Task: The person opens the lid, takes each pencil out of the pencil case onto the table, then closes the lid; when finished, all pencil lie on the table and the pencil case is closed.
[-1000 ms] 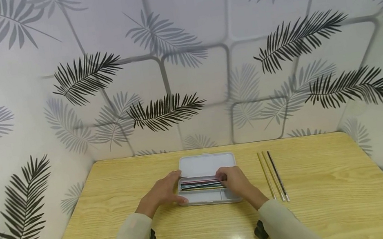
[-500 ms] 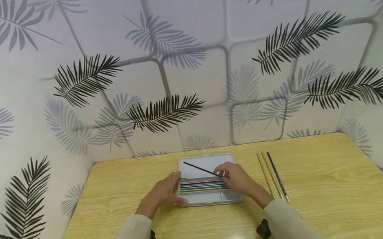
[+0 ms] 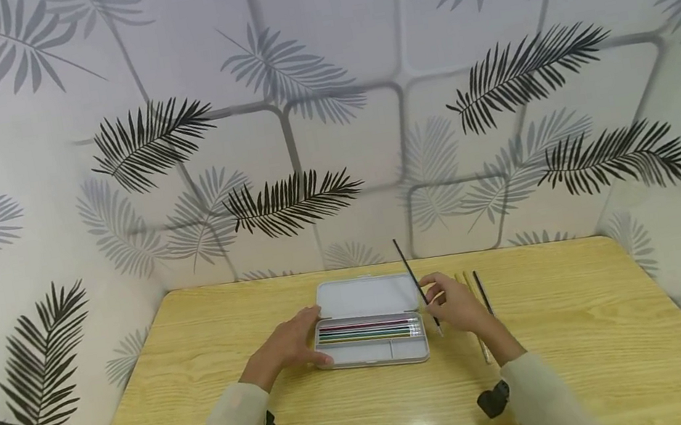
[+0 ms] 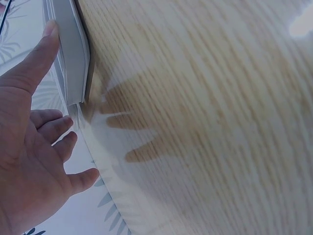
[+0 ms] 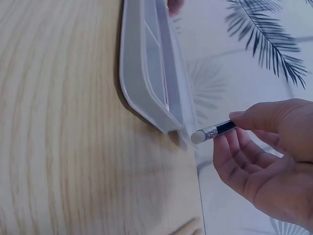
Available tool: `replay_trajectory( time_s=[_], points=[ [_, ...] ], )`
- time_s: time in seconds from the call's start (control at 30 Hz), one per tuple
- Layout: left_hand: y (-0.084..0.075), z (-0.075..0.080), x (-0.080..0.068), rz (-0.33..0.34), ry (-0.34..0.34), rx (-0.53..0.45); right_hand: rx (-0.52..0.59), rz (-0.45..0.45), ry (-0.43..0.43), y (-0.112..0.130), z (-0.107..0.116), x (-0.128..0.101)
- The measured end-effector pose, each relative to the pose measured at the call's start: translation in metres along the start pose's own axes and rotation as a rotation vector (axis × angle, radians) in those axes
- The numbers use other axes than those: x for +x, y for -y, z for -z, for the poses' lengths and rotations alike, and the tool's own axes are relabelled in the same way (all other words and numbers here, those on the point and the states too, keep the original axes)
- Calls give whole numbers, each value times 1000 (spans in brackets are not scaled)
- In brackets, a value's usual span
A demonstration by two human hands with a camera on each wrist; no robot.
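An open white pencil case (image 3: 366, 298) lies mid-table, with several coloured pencils (image 3: 368, 331) in its tray. My right hand (image 3: 453, 302) is lifted just right of the case and pinches a black pencil (image 3: 416, 283), its point tilted up toward the wall. The right wrist view shows the pencil's eraser end (image 5: 204, 133) between thumb and fingers, close to the case corner (image 5: 168, 122). My left hand (image 3: 290, 345) rests against the case's left end. In the left wrist view its thumb (image 4: 34, 54) touches the case edge (image 4: 73, 54) and the fingers are loose.
Three pencils (image 3: 479, 309) lie side by side on the wooden table (image 3: 599, 350), right of the case and partly behind my right hand. Leaf-patterned walls (image 3: 323, 97) close in the back and both sides. Black wrist cameras (image 3: 494, 399) sit on my sleeves.
My right hand has lifted a black pencil out of the case and carried it to the right, swinging its point upward. The left hand has stayed at the case's left end.
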State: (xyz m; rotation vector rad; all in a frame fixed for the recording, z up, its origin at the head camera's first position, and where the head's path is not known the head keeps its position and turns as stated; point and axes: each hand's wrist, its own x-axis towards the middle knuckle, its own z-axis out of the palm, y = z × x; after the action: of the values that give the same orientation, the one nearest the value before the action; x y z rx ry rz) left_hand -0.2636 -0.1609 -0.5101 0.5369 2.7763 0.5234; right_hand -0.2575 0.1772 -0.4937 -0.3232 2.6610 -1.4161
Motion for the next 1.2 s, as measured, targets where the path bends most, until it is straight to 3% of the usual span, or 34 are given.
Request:
replay_trajectory(
  time_s=[0.2, 0.57, 1.0, 1.2],
  points=[
    [1, 1, -1, -19, -2, 9, 35, -84, 11, -7, 23, -12],
    [-1, 1, -1, 4, 10, -2, 106, -254, 55, -27, 67, -41],
    [0, 0, -1, 12, 5, -6, 28, -394, 62, -48, 83, -50],
    [-2, 1, -2, 20, 11, -12, -96, -393, 35, -55, 79, -52]
  ],
)
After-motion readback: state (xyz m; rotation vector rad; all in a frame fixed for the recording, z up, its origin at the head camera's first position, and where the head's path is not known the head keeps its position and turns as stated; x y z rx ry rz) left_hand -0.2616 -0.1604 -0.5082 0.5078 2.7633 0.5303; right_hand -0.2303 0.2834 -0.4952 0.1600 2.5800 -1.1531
